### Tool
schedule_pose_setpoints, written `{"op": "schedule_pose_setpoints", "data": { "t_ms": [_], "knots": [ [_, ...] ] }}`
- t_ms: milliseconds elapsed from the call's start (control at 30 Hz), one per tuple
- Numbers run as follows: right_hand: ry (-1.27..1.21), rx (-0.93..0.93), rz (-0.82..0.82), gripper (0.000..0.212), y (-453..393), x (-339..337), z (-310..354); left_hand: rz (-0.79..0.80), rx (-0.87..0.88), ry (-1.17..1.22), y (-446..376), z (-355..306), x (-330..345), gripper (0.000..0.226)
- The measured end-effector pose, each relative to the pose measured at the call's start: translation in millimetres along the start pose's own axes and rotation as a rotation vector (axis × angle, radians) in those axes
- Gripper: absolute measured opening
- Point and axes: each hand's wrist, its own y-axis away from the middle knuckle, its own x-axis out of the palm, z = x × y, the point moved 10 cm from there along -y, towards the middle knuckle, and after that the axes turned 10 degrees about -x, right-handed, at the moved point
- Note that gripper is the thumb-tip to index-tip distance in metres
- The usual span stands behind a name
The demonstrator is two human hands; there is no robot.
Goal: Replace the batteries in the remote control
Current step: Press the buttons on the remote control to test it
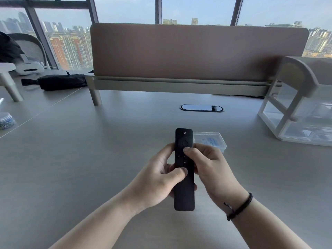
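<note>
Both hands, the left hand [162, 178] and right hand [208, 164], clamp a black remote control [184, 169] above the grey counter [89, 150], buttons up (power symbol far end). Just beyond lies a clear plastic box [212, 140], label unreadable. City windows [197, 9] behind.

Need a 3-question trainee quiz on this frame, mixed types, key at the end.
1. True or false: the remote control lies flat on the desk, untouched.
2. Which side of it faces the camera? A) button side B) battery cover
3. Fill in: just behind the remote, the clear plastic box sits on the ____.

Key: 1 false, the left hand and right hand both grip it above the desk; 2 A; 3 desk.
</note>
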Motion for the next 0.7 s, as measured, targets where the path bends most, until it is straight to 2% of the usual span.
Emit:
{"op": "schedule_pose_setpoints", "data": {
  "t_ms": [200,400,567,700],
  "knots": [
    [0.006,0.013,-0.015,0.046,0.6,-0.5,-2.0,0.005,0.005,0.006,-1.6,0.8,0.4,0.039],
    [0.014,-0.015,0.007,0.037,3.1,2.0,6.9,-0.012,0.017,-0.01,-2.5,-0.5,-4.6,0.042],
    [-0.003,-0.011,0.006,0.044,3.9,4.1,10.6,-0.023,0.027,-0.014,-1.1,-2.6,-5.6,0.042],
    [-0.07,-0.005,0.018,0.04,5.7,5.5,15.5,-0.043,0.024,-0.004,-2.1,-1.6,-7.5,0.037]
  ]
}}
